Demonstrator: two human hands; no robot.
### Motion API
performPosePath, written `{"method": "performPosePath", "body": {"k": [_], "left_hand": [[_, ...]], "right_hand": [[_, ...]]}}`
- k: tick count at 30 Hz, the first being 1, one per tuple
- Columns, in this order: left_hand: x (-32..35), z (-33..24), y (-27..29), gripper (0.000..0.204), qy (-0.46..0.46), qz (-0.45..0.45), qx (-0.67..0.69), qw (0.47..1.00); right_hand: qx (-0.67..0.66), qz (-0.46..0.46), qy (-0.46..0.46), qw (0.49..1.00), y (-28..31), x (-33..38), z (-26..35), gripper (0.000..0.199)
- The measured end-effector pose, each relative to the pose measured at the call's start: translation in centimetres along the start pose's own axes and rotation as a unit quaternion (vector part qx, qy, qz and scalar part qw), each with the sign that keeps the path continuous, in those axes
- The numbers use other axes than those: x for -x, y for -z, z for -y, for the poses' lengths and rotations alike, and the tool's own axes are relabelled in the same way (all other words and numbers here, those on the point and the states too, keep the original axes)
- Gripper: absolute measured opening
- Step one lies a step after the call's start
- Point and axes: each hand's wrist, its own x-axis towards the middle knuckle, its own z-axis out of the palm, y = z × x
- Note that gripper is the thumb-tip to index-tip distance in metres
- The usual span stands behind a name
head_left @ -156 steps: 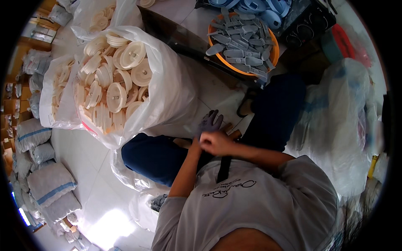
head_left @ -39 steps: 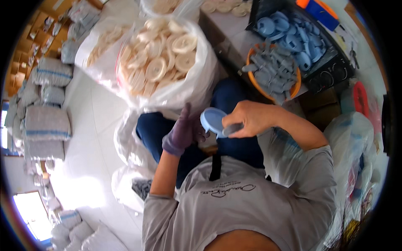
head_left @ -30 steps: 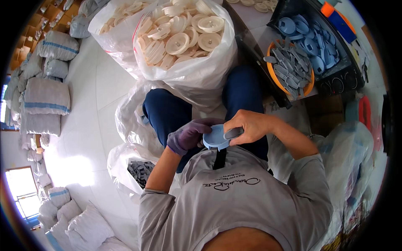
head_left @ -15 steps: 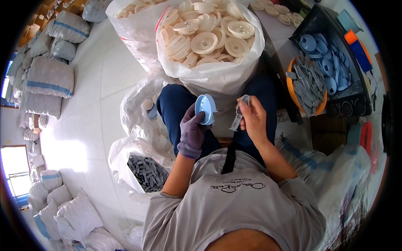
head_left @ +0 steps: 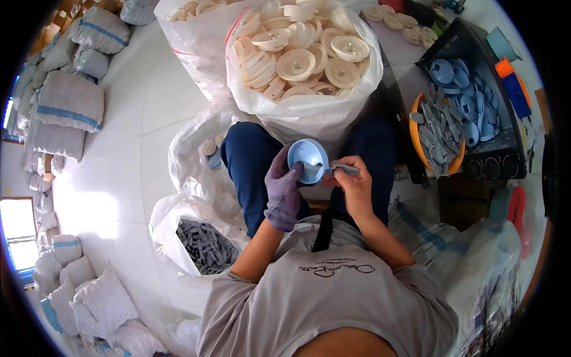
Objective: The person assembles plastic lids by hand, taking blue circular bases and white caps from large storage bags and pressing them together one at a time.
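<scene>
Holding the round light-blue plastic disc (head_left: 307, 159) over the lap, the gloved left hand (head_left: 283, 191) fingers grip it; the bare right hand (head_left: 352, 185) pinches a grey plastic strip (head_left: 340, 169) against it. A weak pinch could let the strip slip off.

We note a white tiled floor (head_left: 119, 178); stacked sacks (head_left: 65, 113) line its far-left edge, beside a bright window (head_left: 18, 232).

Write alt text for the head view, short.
Seated person's gloved left hand holds a blue round cap while the bare right hand presses a grey strip to it. A bag of cream discs stands ahead.
</scene>
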Motion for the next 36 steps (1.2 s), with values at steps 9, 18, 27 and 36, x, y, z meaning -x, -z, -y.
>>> {"method": "performPosePath", "body": {"k": [9, 18, 27, 36], "left_hand": [[-0.3, -0.8, -0.3, 0.054, -0.059, 0.099, -0.230, 0.966], [-0.2, -2.5, -1.2, 0.054, -0.015, 0.186, -0.206, 0.961], [-0.7, -1.2, -0.1, 0.047, -0.022, 0.070, -0.224, 0.972], [-0.3, -2.1, 1.6, 0.031, 0.086, 0.095, 0.139, 0.982]], "right_hand": [[0.191, 0.107, -0.028, 0.975, 2.4, 0.7, -1.1, 0.017], [0.231, 0.130, -0.101, 0.959, 3.1, 0.3, -1.2, 0.030], [0.156, 0.192, -0.192, 0.950, 1.1, 0.8, -0.3, 0.018], [0.435, 0.321, 0.062, 0.839, -0.7, -4.1, 6.1, 0.026]]}}
